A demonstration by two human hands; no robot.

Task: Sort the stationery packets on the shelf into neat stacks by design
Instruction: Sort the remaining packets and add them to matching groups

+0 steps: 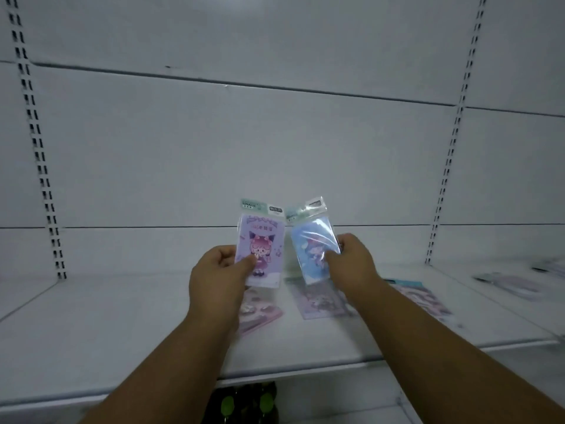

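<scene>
My left hand [215, 275] grips a purple packet [263, 243] with a pink-haired cartoon girl, held upright above the shelf. Beside it, my right hand [351, 261] pinches a blue packet [312, 244] that tilts to the right. The top corners of the two packets nearly touch. Flat on the white shelf [107, 325] below lie a pink packet [260, 316], partly hidden by my left wrist, a pale purple packet [321, 301], and another pink-and-teal packet [422, 298] to the right.
White back panels and slotted uprights [39, 154] frame the shelf bay. More blurred packets [513, 284] lie on the neighbouring shelf at far right. Something dark with green parts [247, 402] sits below the shelf's front edge.
</scene>
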